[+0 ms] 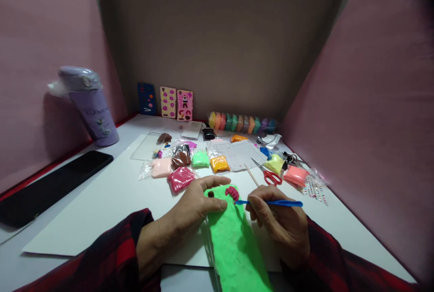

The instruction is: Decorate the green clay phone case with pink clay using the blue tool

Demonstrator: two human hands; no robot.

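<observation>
A phone case (233, 247) covered in bright green clay lies tilted toward me at the front of the table. My left hand (200, 201) grips its upper left edge, thumb on the green face and fingers along the far edge. Near the top sits a small dark brown piece (210, 194), and right of it a crimson clay shape (232, 194) with ridges. My right hand (276, 219) pinches a blue plastic modelling tool (285, 203) like a pen. The tool's tip meets or nearly meets the lower edge of the crimson shape.
Bagged clay, including a crimson packet (181, 180) and an orange one (219, 164), lies beyond my hands. Red-handled scissors (272, 177) and a wooden stick (251, 175) rest to the right. A black phone (61, 183) and a purple tumbler (95, 115) stand left. Decorated cases (168, 102) lean at the back.
</observation>
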